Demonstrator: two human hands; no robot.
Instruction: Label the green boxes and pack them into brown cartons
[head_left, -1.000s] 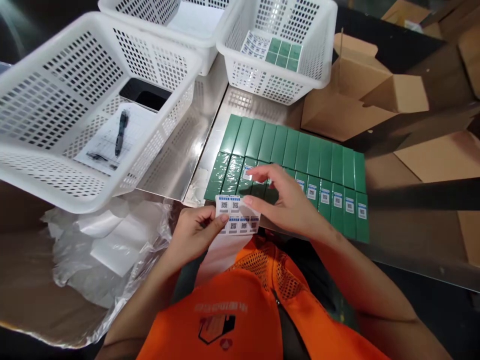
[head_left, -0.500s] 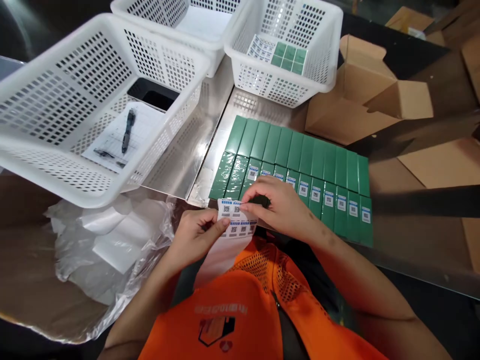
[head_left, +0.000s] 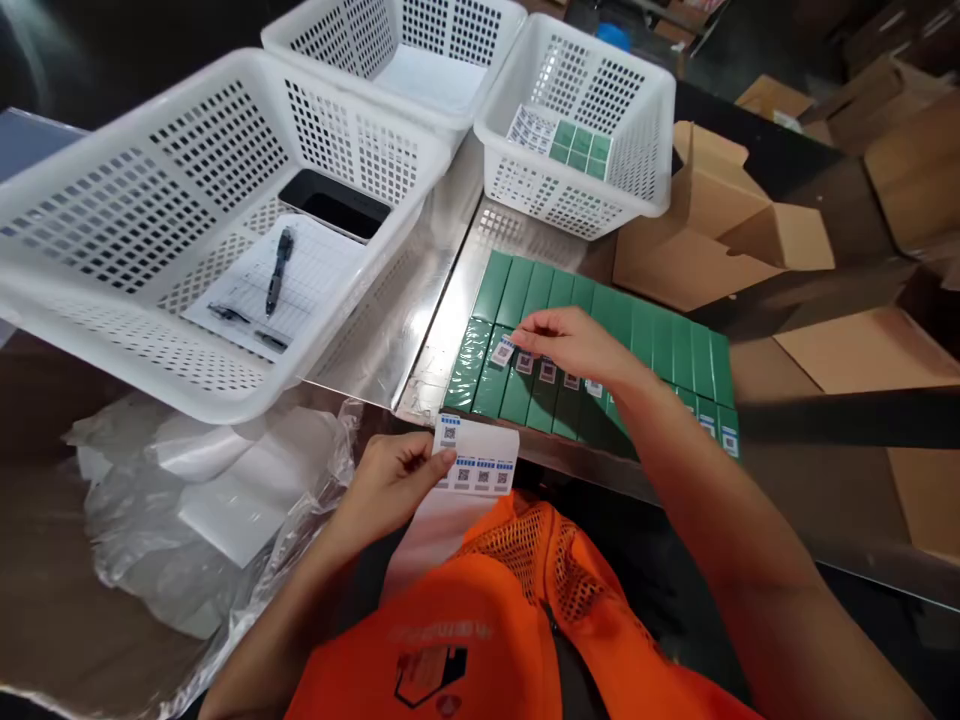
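Two rows of green boxes [head_left: 645, 335] lie side by side on the metal table [head_left: 420, 300]. Most boxes in the near row carry a small QR sticker. My right hand [head_left: 574, 345] reaches over the near row and pinches one QR sticker [head_left: 503, 351] against the second box from the left. My left hand [head_left: 394, 480] holds a white sticker sheet [head_left: 480, 462] near the table's front edge; a few QR stickers remain on it.
A large white basket [head_left: 172, 250] at left holds a pen [head_left: 277, 272], a paper and a black tray. Two more baskets stand behind; the right one [head_left: 581, 125] contains green boxes and sticker sheets. Open cardboard boxes [head_left: 720, 225] sit right. Crumpled plastic [head_left: 202, 500] lies lower left.
My right hand peeled a sticker off the sheet and carried it forward onto a green box at the left of the near row. The camera view shifted slightly.
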